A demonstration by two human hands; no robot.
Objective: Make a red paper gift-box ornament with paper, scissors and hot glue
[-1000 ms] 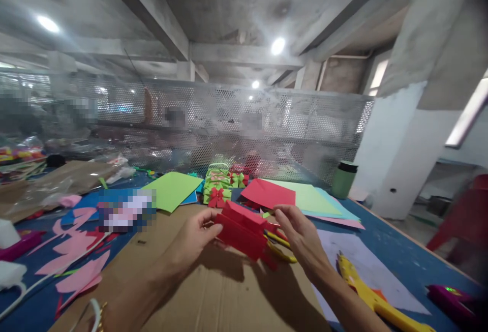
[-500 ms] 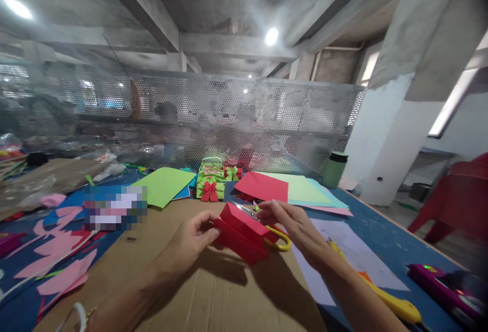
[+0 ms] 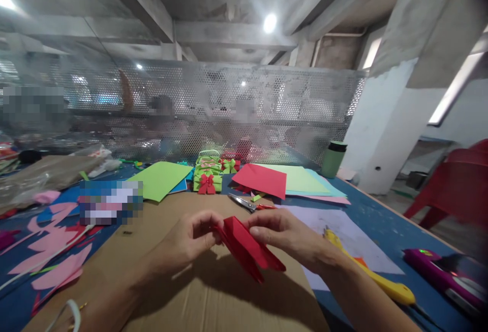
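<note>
A folded piece of red paper (image 3: 247, 248) is held up over a brown cardboard sheet (image 3: 198, 301). My left hand (image 3: 196, 238) pinches its left end between thumb and fingers. On the upper right side of the paper, my right hand (image 3: 284, 230) has its thumb and fingers closed. Just beyond my right hand lies a pair of scissors (image 3: 244, 203), blades pointing left and the handles partly hidden behind the hand. A small light-green scrap (image 3: 258, 197) rests beside them.
Small green paper bags with bows (image 3: 208, 183) stand at the back. Around them lie green paper (image 3: 162, 180) and red paper (image 3: 263, 179). A yellow tool (image 3: 381, 285), a magenta device (image 3: 442, 276) and a green bottle (image 3: 334, 161) are right; pink cutouts (image 3: 57, 235) left.
The scissors, earlier at my right hand behind the red paper, now lie farther back on the table. My right hand has come in to grip the paper, which is turned and looks narrower.
</note>
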